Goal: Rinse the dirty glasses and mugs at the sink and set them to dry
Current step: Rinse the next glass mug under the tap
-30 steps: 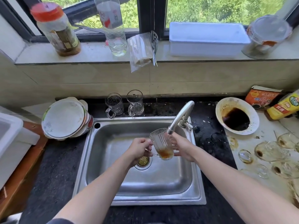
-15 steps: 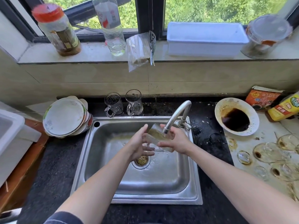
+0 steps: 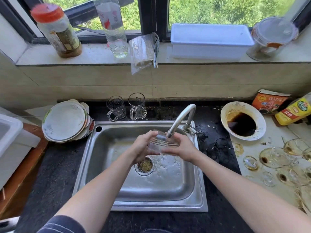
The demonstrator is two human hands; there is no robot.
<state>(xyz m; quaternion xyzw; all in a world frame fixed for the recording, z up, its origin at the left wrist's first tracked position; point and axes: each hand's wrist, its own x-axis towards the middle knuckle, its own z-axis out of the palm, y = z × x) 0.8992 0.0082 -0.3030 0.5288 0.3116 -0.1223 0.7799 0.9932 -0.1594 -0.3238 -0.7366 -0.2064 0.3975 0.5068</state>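
Mug lies near-sideways under tap, L hand & R hand gripping it (mouth end blurred).

From my end, the body in shot is two arms and little else. The left forearm and the right forearm are both bare from the wrist back. The left grip and the right grip are plain bare hands. The one garment I can make out is a dark navy sleeve on the left arm at the bottom edge, crossed by thin paler stripes and gathered near the elbow. The right arm stays bare out to the frame edge.
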